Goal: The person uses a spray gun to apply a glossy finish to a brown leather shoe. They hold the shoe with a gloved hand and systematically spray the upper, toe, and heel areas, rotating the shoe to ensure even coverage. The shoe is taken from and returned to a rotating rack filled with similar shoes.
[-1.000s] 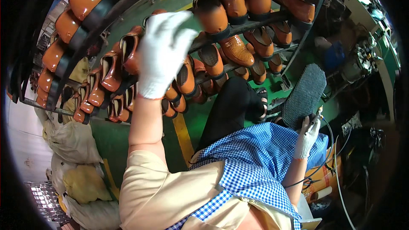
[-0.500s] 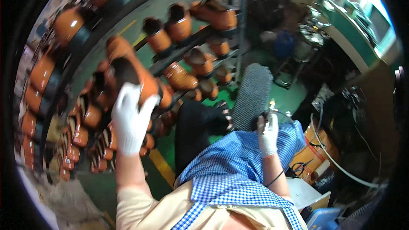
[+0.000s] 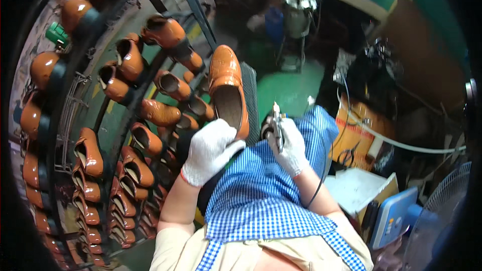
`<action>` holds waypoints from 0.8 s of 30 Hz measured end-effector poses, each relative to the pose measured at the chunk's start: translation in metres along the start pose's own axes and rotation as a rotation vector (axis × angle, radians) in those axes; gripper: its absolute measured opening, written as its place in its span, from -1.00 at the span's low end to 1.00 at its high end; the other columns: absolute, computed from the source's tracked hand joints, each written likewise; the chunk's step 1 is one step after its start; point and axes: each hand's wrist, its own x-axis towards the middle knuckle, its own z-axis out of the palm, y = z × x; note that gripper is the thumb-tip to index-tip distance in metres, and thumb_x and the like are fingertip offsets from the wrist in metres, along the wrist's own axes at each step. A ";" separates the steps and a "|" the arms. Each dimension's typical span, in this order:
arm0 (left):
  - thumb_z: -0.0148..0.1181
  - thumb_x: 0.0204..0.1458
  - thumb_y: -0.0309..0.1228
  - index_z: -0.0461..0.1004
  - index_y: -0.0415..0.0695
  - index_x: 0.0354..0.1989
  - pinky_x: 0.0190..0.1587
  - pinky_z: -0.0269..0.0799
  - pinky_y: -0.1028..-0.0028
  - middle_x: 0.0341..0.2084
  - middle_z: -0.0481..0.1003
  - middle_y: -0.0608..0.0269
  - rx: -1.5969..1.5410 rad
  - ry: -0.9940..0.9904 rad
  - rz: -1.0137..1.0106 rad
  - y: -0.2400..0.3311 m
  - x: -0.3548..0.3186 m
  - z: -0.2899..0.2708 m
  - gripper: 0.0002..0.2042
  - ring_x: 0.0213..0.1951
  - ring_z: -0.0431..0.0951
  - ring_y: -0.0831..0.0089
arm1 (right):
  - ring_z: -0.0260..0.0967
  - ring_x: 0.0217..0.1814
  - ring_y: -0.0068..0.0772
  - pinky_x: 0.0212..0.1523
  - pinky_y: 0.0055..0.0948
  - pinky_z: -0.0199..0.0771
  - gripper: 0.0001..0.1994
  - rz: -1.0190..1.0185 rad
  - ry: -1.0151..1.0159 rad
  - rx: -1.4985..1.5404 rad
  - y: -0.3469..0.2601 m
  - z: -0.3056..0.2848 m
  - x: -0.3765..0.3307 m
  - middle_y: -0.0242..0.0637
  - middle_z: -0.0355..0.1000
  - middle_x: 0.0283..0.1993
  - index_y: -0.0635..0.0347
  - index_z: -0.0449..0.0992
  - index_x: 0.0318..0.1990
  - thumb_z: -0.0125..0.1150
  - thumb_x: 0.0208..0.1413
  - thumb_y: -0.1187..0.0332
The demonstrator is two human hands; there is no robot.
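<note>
- Nearest the camera, a blue-and-white checked apron (image 3: 261, 195) covers the person's lap, with both forearms rising from the lower edge.
- The left hand (image 3: 211, 150), in a white knit glove, is closed round the heel end of a tan leather shoe (image 3: 228, 90), fingers wrapped underneath it; the shoe points away with its opening facing up.
- The right hand (image 3: 287, 145), also white-gloved, is clenched about a slim metal spray tool (image 3: 277, 123), nozzle up, just beside the shoe's heel but not touching it. A dark hose (image 3: 321, 170) runs from this hand down past the forearm.
- Behind the shoe, a dark ribbed pad (image 3: 252, 100) shows along its right side.
- To the left, a dark metal rack (image 3: 108, 135) carries many more tan shoes in rows, toes angled outward.
- On the right, a cardboard box (image 3: 359, 135), white papers (image 3: 354, 188) and a fan's grille (image 3: 442, 211) sit near.
- Farthest back, a green floor (image 3: 291, 83) and a metal machine (image 3: 296, 5).
</note>
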 end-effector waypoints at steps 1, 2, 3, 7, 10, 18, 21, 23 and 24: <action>0.53 -0.08 -0.46 0.45 -0.22 -0.42 -0.40 0.33 0.26 -0.52 0.35 0.08 0.013 -0.013 -0.018 -0.007 -0.003 0.010 -0.73 -0.47 0.43 0.10 | 0.51 0.01 0.04 0.10 -0.14 0.54 -0.65 -0.048 0.003 -0.100 -0.009 -0.012 0.004 -0.10 0.54 -0.06 0.25 0.57 0.01 0.38 0.02 0.47; 0.53 -0.07 -0.47 0.48 -0.22 -0.40 -0.40 0.34 0.27 -0.51 0.37 0.11 0.029 -0.028 -0.038 -0.007 -0.004 0.013 -0.74 -0.46 0.44 0.15 | 0.52 -0.01 0.03 0.08 -0.15 0.55 -0.65 -0.049 0.012 -0.157 -0.012 -0.022 0.002 -0.10 0.53 -0.07 0.25 0.57 0.01 0.39 0.02 0.47; 0.53 -0.06 -0.47 0.51 -0.22 -0.37 -0.39 0.36 0.29 -0.50 0.39 0.14 0.047 -0.044 -0.053 -0.006 -0.005 0.013 -0.76 -0.46 0.46 0.20 | 0.52 -0.03 0.03 0.05 -0.15 0.56 -0.64 -0.051 0.022 -0.214 -0.013 -0.028 -0.003 -0.11 0.52 -0.07 0.25 0.58 0.01 0.39 0.02 0.47; 0.56 -0.09 -0.55 0.50 -0.18 0.08 -0.12 0.54 0.37 -0.09 0.49 0.04 0.005 0.053 -0.049 -0.001 -0.019 0.017 -0.48 -0.11 0.57 0.20 | 0.51 -0.14 -0.06 -0.10 -0.27 0.53 -0.80 0.134 -0.088 0.078 -0.021 -0.042 -0.008 -0.08 0.47 -0.15 0.27 0.59 -0.07 0.30 0.15 0.48; 0.53 -0.05 -0.63 0.54 -0.10 0.15 -0.01 0.55 0.36 0.06 0.43 0.12 0.143 0.171 -0.004 -0.005 -0.039 0.022 -0.47 0.02 0.54 0.24 | 0.47 -0.26 -0.10 -0.25 -0.26 0.49 -0.82 0.117 -0.120 0.292 -0.011 -0.037 -0.012 -0.16 0.45 -0.25 0.19 0.61 -0.07 0.34 0.24 0.35; 0.48 -0.01 -0.68 0.65 -0.08 0.03 0.03 0.50 0.37 0.00 0.44 0.16 0.154 0.199 -0.063 -0.010 -0.051 0.017 -0.59 0.00 0.53 0.30 | 0.46 -0.28 -0.08 -0.26 -0.24 0.49 -0.79 0.140 -0.168 0.450 0.002 -0.008 -0.007 -0.16 0.46 -0.30 0.18 0.60 -0.07 0.34 0.26 0.26; 0.49 -0.04 -0.69 0.65 -0.08 0.01 0.02 0.50 0.37 0.01 0.45 0.13 0.159 0.205 -0.074 -0.011 -0.052 0.016 -0.59 -0.02 0.54 0.28 | 0.46 -0.30 -0.10 -0.27 -0.25 0.48 -0.80 0.123 -0.171 0.452 0.004 -0.006 -0.004 -0.18 0.44 -0.33 0.17 0.60 -0.10 0.34 0.27 0.26; 0.49 -0.06 -0.70 0.65 -0.09 0.01 0.02 0.50 0.37 0.02 0.45 0.12 0.143 0.222 -0.093 -0.012 -0.056 0.018 -0.58 -0.01 0.54 0.27 | 0.46 -0.29 -0.14 -0.25 -0.30 0.48 -0.82 0.164 -0.244 0.451 0.003 -0.007 -0.002 -0.18 0.43 -0.28 0.20 0.60 -0.10 0.36 0.26 0.32; 0.49 -0.08 -0.70 0.65 -0.08 0.00 0.02 0.51 0.37 0.02 0.45 0.12 0.143 0.223 -0.095 -0.013 -0.057 0.018 -0.57 -0.01 0.54 0.27 | 0.45 -0.31 -0.14 -0.26 -0.28 0.48 -0.83 0.159 -0.207 0.479 0.002 -0.005 -0.002 -0.18 0.42 -0.30 0.19 0.59 -0.13 0.35 0.25 0.31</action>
